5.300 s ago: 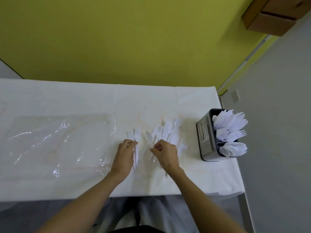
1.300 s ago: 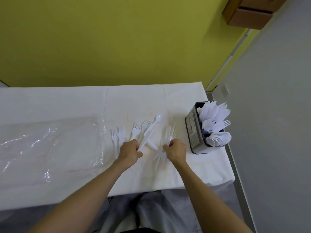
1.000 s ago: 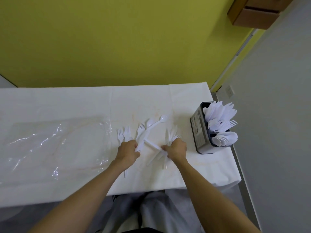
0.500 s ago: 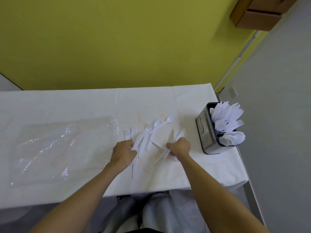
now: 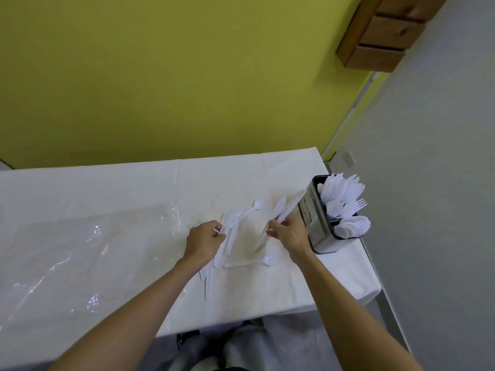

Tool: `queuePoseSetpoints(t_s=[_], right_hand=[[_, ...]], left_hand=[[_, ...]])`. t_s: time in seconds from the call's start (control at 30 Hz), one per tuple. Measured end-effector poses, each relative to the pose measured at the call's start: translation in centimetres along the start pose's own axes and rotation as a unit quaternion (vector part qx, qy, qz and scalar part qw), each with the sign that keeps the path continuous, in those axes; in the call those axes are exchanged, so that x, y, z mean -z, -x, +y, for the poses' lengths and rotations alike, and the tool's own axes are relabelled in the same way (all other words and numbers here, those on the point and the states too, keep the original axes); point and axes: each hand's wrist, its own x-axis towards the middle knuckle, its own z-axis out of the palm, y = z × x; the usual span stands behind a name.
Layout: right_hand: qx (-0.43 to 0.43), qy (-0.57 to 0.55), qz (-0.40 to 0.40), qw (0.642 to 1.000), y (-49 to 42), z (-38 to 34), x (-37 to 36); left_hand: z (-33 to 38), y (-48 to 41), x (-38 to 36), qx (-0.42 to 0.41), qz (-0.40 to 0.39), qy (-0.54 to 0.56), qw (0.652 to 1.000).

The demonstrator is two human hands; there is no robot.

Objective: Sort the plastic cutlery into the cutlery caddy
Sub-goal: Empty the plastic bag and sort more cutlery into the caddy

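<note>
My right hand (image 5: 290,232), right of centre, grips a bundle of plastic cutlery (image 5: 284,210) whose long axis slants up-right toward the cutlery caddy (image 5: 314,223) just beside it, while my farther left hand (image 5: 205,239) pinches loose pieces (image 5: 233,223) mid-frame on the bench (image 5: 241,178).

1. A yellow-green wall (image 5: 160,76) runs behind the table (image 5: 93,188) — a white cloth covers it.
2. A grey wall (image 5: 442,196) on the right carries a socket (image 5: 349,157).
3. Wooden drawers (image 5: 388,36) sit high up near the corner.
</note>
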Motion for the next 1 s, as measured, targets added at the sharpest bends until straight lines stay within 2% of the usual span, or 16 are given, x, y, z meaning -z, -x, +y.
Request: queuePoseSetpoints(t_s=[0.23, 0.33, 0.5, 0.57, 0.67, 0.77, 0.9, 1.0], right_hand=[[0.128, 0.025, 0.036, 0.991, 2.2, -4.2, 4.7], [0.153, 0.026, 0.07, 0.985, 2.5, -6.8, 8.9], [0.188, -0.012, 0.203, 0.961, 1.1, -9.0, 18.0], [0.182, -0.022, 0.242, 0.953, -0.1, -8.7, 20.2], [0.178, 0.001, 0.245, 0.953, -1.8, -7.5, 20.3], [0.176, 0.047, 0.231, 0.956, -3.0, -6.0, 18.7], [0.188, 0.106, 0.18, 0.96, -4.4, -4.8, 17.3], [0.192, 0.174, 0.143, 0.955, -5.0, -4.4, 17.1]], left_hand=[[5.9, -1.7, -0.8, -0.084, 0.037, 0.073, 0.993], [9.5, -2.3, -1.6, -0.122, 0.021, 0.149, 0.981], [15.7, -2.3, -4.3, -0.159, -0.029, 0.29, 0.943], [17.7, -2.1, -5.9, -0.161, -0.026, 0.321, 0.933], [19.3, -2.2, -8.0, -0.151, -0.024, 0.342, 0.927], [20.1, -2.5, -9.6, -0.152, -0.006, 0.32, 0.935], [20.3, -2.7, -10.6, -0.212, 0.03, 0.182, 0.96], [20.3, -3.4, -11.2, -0.277, 0.038, 0.099, 0.955]])
